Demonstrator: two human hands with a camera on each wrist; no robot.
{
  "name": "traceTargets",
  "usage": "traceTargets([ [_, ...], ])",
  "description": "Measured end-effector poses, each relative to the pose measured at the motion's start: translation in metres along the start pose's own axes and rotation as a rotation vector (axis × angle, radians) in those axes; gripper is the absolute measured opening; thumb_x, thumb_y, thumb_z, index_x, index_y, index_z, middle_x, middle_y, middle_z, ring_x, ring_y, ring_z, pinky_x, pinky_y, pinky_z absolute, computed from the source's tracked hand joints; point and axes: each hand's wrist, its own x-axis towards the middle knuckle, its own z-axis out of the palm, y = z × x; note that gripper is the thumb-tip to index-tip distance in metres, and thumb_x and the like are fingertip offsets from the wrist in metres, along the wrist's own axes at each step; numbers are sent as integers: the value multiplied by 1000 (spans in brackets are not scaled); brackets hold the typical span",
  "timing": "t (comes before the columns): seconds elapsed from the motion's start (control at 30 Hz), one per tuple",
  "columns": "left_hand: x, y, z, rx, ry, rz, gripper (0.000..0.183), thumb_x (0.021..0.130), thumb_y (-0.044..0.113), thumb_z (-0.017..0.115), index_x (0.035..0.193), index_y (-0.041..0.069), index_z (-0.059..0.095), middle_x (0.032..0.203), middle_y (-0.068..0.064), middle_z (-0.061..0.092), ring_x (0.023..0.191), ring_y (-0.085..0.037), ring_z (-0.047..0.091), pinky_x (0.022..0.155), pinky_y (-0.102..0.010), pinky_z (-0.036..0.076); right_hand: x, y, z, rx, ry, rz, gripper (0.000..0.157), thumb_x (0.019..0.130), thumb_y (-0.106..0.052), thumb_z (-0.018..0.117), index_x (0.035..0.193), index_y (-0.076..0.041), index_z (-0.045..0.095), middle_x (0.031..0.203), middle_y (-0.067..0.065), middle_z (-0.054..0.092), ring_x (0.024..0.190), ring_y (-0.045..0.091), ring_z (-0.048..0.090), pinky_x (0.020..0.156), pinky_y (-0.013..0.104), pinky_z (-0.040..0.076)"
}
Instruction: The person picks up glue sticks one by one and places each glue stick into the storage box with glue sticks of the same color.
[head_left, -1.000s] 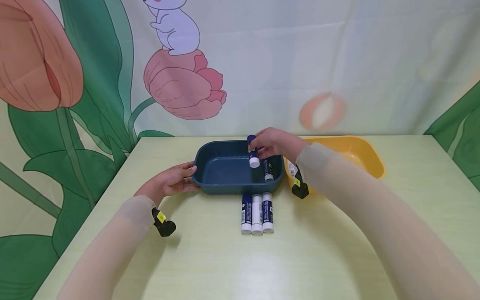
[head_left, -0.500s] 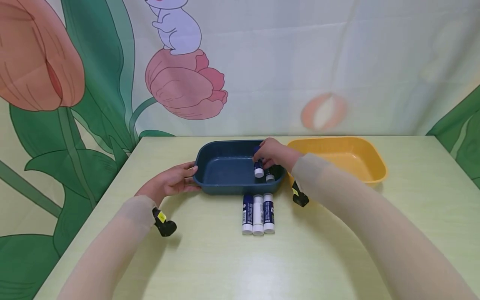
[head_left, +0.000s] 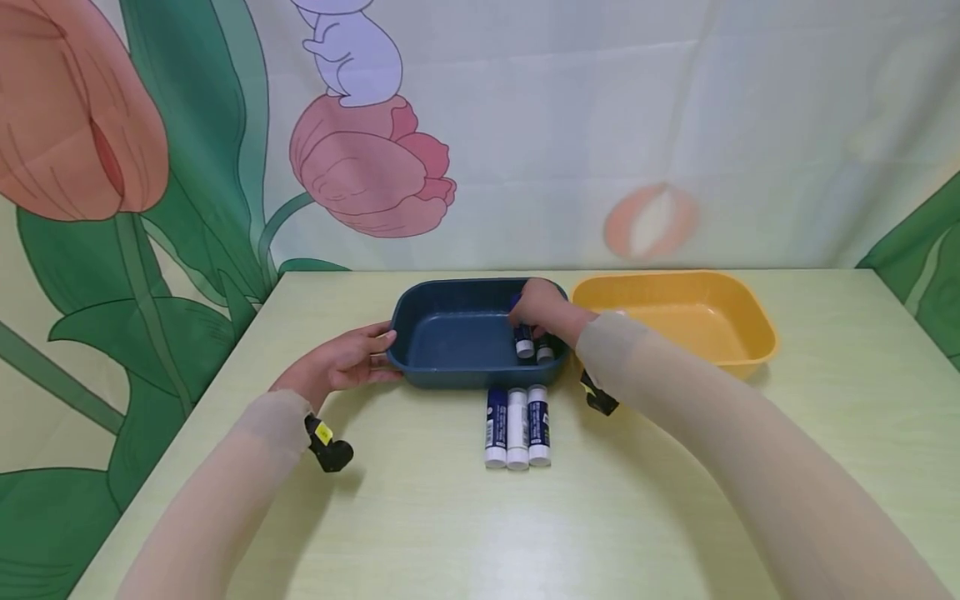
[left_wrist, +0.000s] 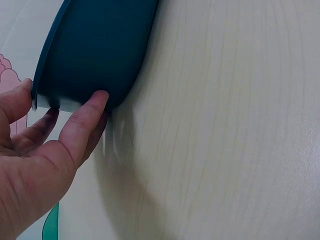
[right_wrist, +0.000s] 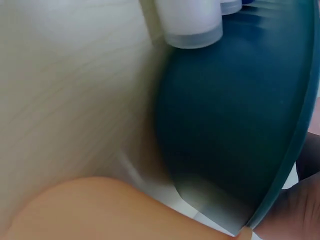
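Note:
My left hand (head_left: 348,358) touches the left end of a dark blue basin (head_left: 450,377), its fingertips on the rim and outer wall. In the left wrist view its fingers (left_wrist: 82,125) lie fairly straight against the basin wall (left_wrist: 100,50). My right hand (head_left: 546,307) reaches inside the basin's right end and pinches a blue-and-white glue stick (head_left: 523,340), white end toward me. A second glue stick (head_left: 545,352) lies just right of it, partly hidden by the hand. In the right wrist view the basin's outer wall (right_wrist: 225,115) hides most of the hand.
Three glue sticks lie side by side on the table in front of the basin: left (head_left: 496,429), middle with a white body (head_left: 517,429), right (head_left: 538,427). A yellow basin (head_left: 697,312) stands at the right, partly behind my right forearm. A printed curtain (head_left: 525,150) hangs behind the table.
My right hand has moved down and slightly right with the glue stick, from above the basin to inside its right end beside the other stick. The left hand has stayed at the rim.

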Motion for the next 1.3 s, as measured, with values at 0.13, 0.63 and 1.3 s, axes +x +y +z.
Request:
traceTargets([
  [0.13,-1,0,-2,10,-13,7,62,112,25,33,166,14,4,152,-17,38,102,-8,62,121,-47,36,7,0,7,-158,19,-72,14,92,-12,68,89,1,68,78,8,60,61,19,67,76,30,63],
  [0.63,0,0,-2,3,-3,-1,62,112,25,35,166,15,6,145,-13,42,102,-9,61,97,-31,61,-12,-13,17,-472,45,-151,30,101,-9,55,120,9,68,134,25,63,95,26,63,92,35,59],
  [1.3,-1,0,-2,12,-25,18,64,112,25,35,166,13,4,135,-8,47,100,-6,62,119,-44,43,-73,-7,-77,3,-48,-302,52,102,-16,62,149,1,49,138,23,57,117,37,65,89,36,64],
])
